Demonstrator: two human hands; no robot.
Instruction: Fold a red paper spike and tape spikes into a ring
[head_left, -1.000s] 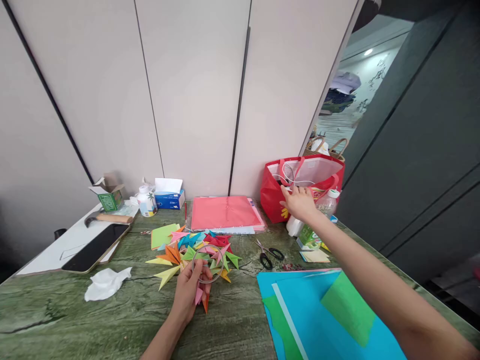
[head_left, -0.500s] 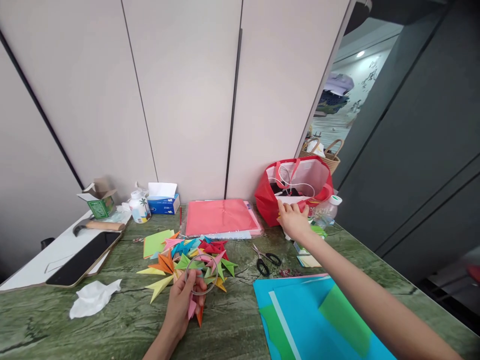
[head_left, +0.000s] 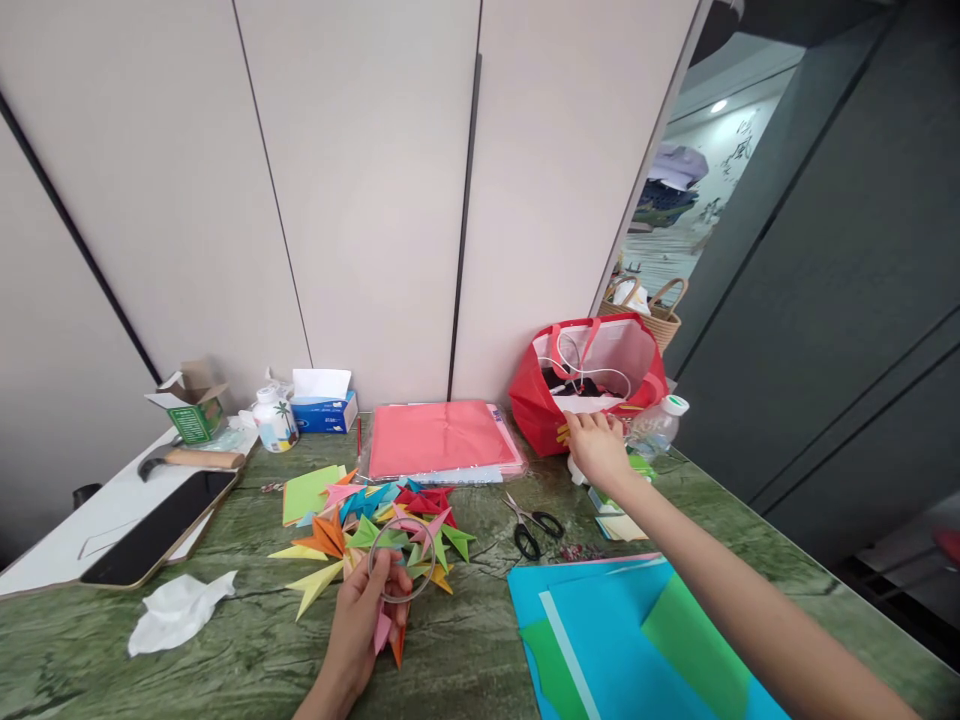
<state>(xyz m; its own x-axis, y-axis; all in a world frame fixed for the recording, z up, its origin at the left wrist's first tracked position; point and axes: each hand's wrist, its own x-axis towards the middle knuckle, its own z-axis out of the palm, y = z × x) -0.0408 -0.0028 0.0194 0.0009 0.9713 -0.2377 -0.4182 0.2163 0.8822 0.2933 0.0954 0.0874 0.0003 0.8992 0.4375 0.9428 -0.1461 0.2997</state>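
Note:
My left hand (head_left: 373, 610) is closed around a thin clear ring (head_left: 402, 560) that looks like a nearly used tape roll. Pink and orange folded paper shows just below its fingers. Past the ring, a heap of folded paper pieces (head_left: 390, 510) in many colours lies on the table. My right hand (head_left: 598, 450) reaches to the front of a red bag (head_left: 534, 405), fingers stretched forward and a little apart. Its fingertips partly overlap the bag, and whether they touch it is unclear. Beside the palm sits a small white object (head_left: 577, 470), partly hidden.
Black-handled scissors (head_left: 526, 540) lie open midway. Blue sheets (head_left: 607, 620) extend under my right forearm. A clear bottle (head_left: 660, 425) stands beside the bag. At the back lies a red paper pack (head_left: 442, 440). A phone (head_left: 161, 530), hammer (head_left: 202, 458) and crumpled tissue (head_left: 180, 612) are left.
My right hand has shifted slightly right and down, its fingers drawn a little closer together. My left hand still holds the ring. The view has moved slightly.

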